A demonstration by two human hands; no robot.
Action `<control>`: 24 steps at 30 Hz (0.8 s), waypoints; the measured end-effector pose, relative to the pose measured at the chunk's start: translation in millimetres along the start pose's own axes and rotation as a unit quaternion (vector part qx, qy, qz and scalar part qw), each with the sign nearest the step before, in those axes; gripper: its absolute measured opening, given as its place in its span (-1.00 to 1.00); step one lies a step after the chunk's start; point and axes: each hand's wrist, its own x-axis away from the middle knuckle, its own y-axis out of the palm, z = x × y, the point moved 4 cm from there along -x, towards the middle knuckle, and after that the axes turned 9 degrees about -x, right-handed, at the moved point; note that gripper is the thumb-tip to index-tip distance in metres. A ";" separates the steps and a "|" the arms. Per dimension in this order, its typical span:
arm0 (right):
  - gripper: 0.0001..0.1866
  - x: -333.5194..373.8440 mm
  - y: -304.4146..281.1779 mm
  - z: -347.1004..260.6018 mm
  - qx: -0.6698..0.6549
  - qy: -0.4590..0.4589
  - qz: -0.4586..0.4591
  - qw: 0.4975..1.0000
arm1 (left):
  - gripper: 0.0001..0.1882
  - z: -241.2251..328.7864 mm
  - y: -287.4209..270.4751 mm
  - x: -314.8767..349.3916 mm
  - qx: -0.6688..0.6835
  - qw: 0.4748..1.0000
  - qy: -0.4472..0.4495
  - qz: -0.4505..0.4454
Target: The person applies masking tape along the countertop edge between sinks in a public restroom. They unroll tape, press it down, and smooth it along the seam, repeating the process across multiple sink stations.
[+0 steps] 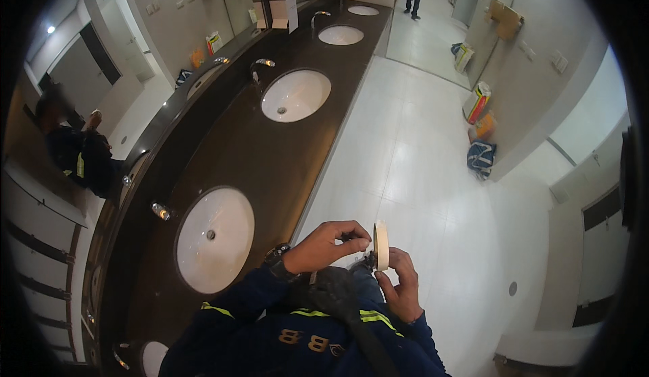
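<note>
A roll of cream masking tape (382, 245) stands on edge in front of my body, its narrow side toward me. My right hand (401, 288) holds it from the right, fingers curled against the roll and thumb low beside it. From the left, my left hand (328, 245) comes up to the roll with thumb and forefinger pinched together at its edge. Something small and dark shows inside the left fingers, too unclear to name. A dark wristwatch (276, 262) is on my left wrist. A dark strap bag (331, 294) hangs across my front.
To the left runs a dark counter (284, 167) with several white basins, the nearest basin (215, 242) beside my left arm. Chrome taps and a wall mirror line it; a carton (282, 9) stands at its back. Bags (481, 157) sit by the right wall on the pale floor (412, 167).
</note>
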 end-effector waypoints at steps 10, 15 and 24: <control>-0.73 -227.9 -117.9 124.9 0.029 -0.038 -0.061 0.997 | -0.67 -33.2 -67.5 -230.4 -0.048 0.991 -0.076 0.096; -0.78 -334.9 -164.6 174.0 0.027 -0.014 -0.076 0.997 | -0.63 -34.7 -103.4 -334.2 -0.052 0.992 -0.051 0.098; -0.77 -506.0 -162.3 270.8 0.030 0.025 -0.138 0.990 | -0.64 -94.2 -200.9 -483.2 -0.111 0.983 -0.083 0.120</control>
